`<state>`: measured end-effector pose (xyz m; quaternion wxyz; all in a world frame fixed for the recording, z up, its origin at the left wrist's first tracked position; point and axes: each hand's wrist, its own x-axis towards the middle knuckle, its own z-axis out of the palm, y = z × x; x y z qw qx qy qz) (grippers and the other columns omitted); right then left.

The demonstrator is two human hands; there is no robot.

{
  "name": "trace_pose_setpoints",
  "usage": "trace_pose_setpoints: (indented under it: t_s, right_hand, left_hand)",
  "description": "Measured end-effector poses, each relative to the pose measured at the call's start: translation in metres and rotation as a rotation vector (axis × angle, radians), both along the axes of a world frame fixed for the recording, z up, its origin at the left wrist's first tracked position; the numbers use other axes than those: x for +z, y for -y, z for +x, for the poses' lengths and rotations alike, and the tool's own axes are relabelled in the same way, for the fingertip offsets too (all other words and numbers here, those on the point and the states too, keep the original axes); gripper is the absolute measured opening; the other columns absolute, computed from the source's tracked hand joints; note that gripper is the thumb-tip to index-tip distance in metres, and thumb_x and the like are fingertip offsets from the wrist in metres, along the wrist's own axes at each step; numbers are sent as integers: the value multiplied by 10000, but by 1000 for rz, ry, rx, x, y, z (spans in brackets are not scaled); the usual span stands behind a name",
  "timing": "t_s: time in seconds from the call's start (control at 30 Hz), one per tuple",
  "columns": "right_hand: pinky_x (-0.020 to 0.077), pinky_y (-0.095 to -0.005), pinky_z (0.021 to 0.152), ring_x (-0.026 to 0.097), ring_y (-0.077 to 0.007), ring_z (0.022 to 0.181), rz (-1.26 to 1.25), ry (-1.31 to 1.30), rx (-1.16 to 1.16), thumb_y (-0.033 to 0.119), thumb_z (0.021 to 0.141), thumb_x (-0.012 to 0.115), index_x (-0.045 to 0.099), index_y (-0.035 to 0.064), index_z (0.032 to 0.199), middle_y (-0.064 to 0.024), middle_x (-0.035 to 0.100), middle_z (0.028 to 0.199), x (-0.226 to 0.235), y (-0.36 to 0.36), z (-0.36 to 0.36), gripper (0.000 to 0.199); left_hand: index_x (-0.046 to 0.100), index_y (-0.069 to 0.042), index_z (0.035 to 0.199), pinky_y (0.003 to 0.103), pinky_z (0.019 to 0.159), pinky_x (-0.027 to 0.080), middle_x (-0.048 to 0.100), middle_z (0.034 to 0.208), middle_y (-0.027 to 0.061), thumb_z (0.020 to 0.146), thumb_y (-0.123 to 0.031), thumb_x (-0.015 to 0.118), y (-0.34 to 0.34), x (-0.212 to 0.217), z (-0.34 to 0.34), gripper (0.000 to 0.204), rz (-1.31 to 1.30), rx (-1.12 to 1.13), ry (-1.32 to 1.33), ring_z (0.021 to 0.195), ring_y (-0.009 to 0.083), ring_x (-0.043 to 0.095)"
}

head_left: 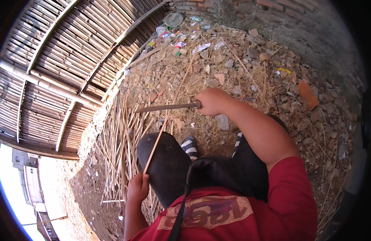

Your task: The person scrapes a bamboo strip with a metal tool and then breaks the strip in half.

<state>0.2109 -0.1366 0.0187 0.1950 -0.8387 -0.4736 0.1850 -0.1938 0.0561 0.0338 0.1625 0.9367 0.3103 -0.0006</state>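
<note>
My left hand (pixel 138 188) is closed around the lower end of a long, thin bamboo strip (pixel 155 145), beside my left thigh. The strip slants up and away past my left knee, its far end over the rubble. In my right hand (pixel 212 101), stretched out in front of me, is the handle of a long knife (pixel 183 106). Its dark, narrow blade points left and crosses the strip beyond my knee; whether the edge bites into it I cannot tell. A loose pile of split bamboo strips (pixel 115 154) lies on the ground to my left.
A bamboo-slat wall (pixel 61 52) rises at the left, and a brick wall (pixel 302 30) curves along the far right. Between them lie broken bricks, dry straw and litter, with an orange tile piece (pixel 308 94) at right. My striped sandals (pixel 189 148) rest on this ground.
</note>
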Motion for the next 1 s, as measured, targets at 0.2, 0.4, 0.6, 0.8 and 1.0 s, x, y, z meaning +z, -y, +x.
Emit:
trace_pose_setpoints:
  t_s: [0.2,0.4,0.6,0.8,1.0]
  right_hand:
    - [548,-475,774,694,-342,919,-49,8,91,363,798,768,709,109,914,-136,712,920,-4,-6,-10,285]
    - [540,-474,777,690,-359,910,-33,-65,-48,360,799,769,698,67,939,-163,707,909,-21,-5,6,332]
    - [540,-451,780,690,-355,903,-46,-177,135,394,780,787,699,43,973,-184,710,934,-31,-9,6,411]
    - [538,-452,756,691,-348,869,-63,-26,-53,395,772,782,702,54,949,-174,711,893,-48,1,36,392]
    - [535,-458,748,688,-341,841,-54,39,186,366,772,773,698,81,885,-140,706,840,-2,-6,-12,316]
  left_hand:
    - [565,12,810,472,612,436,567,672,231,1053,-319,477,-8,4,-6,420,-249,-65,-32,657,432,582]
    - [540,6,816,535,623,423,586,730,280,1052,-328,473,-1,3,-1,415,-147,-107,-18,744,513,581]
    - [540,-10,809,568,626,414,592,727,271,1036,-322,506,0,-10,0,387,-124,-68,-4,742,511,585]
    - [546,-6,820,550,634,428,594,723,260,1032,-334,518,-1,-3,1,392,-135,-63,-17,740,503,587]
    - [542,7,832,510,645,432,591,737,255,1050,-330,486,-11,-2,0,405,-265,-52,-61,747,484,592]
